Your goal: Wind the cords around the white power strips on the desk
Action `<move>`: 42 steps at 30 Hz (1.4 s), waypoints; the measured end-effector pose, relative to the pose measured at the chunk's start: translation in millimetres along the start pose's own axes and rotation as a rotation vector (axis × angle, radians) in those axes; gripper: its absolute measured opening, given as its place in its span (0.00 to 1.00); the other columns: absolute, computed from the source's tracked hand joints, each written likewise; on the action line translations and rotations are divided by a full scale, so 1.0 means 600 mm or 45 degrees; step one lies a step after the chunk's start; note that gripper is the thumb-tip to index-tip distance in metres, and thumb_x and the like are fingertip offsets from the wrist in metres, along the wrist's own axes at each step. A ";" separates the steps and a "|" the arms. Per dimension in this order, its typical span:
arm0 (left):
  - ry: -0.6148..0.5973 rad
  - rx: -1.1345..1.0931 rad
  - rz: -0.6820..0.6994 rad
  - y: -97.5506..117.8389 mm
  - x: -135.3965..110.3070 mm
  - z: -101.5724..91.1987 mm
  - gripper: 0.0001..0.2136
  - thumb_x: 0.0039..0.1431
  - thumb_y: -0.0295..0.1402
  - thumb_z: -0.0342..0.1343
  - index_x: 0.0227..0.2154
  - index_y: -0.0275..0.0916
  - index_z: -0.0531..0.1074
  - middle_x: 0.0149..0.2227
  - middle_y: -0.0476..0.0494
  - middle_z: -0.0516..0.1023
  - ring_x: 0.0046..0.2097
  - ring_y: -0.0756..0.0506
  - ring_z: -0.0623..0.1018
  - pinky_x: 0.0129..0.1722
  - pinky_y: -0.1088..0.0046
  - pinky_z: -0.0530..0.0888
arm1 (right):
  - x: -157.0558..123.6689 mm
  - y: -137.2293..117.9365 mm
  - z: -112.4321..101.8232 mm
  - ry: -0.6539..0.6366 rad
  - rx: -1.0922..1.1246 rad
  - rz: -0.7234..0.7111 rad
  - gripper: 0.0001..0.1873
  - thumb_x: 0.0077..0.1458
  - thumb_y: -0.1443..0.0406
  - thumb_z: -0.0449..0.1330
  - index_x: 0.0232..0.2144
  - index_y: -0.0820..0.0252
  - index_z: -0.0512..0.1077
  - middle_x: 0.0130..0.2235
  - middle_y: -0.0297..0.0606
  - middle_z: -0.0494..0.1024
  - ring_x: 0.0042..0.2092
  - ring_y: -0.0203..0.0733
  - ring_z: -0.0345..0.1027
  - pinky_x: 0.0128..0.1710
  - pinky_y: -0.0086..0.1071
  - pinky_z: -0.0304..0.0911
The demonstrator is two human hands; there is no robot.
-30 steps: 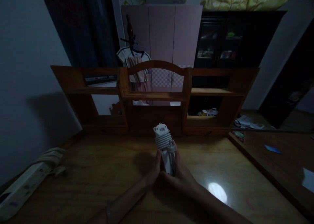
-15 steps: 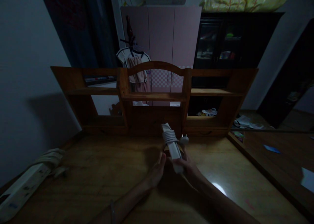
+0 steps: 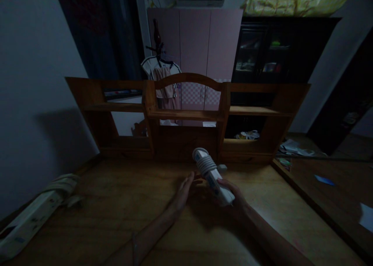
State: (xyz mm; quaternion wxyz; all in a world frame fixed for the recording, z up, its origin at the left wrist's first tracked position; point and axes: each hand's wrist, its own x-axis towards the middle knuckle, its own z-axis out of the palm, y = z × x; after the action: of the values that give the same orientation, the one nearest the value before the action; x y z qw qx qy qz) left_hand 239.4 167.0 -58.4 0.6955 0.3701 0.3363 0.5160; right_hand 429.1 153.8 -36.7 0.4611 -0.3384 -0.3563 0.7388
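A white power strip with its grey-white cord wound around its far half is held above the wooden desk. My right hand grips its near end, thumb on top. The plug sticks out on the strip's right side. My left hand is just to the left of the strip, fingers stretched forward and holding nothing. A second white power strip, its cord bundled at the far end, lies at the desk's left edge by the wall.
A wooden shelf unit stands along the desk's back edge. Behind it are a pink wardrobe and a dark cabinet. To the right, a lower brown surface bears a blue card and a white sheet.
The held strip has turned, its near end swinging right and its side face now showing. My left hand has come away from it, and my right hand has shifted a little right.
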 end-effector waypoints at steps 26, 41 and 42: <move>-0.129 -0.145 0.061 0.013 -0.002 0.002 0.22 0.47 0.33 0.66 0.46 0.33 0.70 0.45 0.34 0.77 0.47 0.39 0.76 0.50 0.64 0.70 | 0.002 0.019 0.004 -0.130 -0.083 0.035 0.26 0.48 0.63 0.61 0.51 0.56 0.63 0.32 0.37 0.72 0.26 0.35 0.66 0.20 0.25 0.61; -0.110 -0.211 -0.068 -0.010 0.015 -0.023 0.20 0.46 0.35 0.67 0.41 0.32 0.71 0.34 0.40 0.77 0.32 0.46 0.77 0.34 0.71 0.72 | -0.010 0.017 0.021 -0.148 0.034 0.207 0.22 0.51 0.59 0.58 0.45 0.66 0.64 0.24 0.36 0.72 0.21 0.36 0.66 0.17 0.26 0.60; -0.115 -0.206 -0.051 -0.012 0.015 -0.023 0.20 0.47 0.36 0.66 0.42 0.32 0.71 0.35 0.39 0.77 0.33 0.45 0.77 0.35 0.70 0.72 | -0.011 0.017 0.022 -0.154 0.028 0.211 0.22 0.51 0.58 0.58 0.45 0.67 0.65 0.24 0.36 0.72 0.22 0.36 0.66 0.18 0.27 0.61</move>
State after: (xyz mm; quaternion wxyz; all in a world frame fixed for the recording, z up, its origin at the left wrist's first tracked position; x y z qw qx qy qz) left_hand 233.1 176.7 -72.6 0.7476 0.3289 0.2693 0.5102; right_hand 416.2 141.8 -37.2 0.3798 -0.3164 -0.3461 0.7974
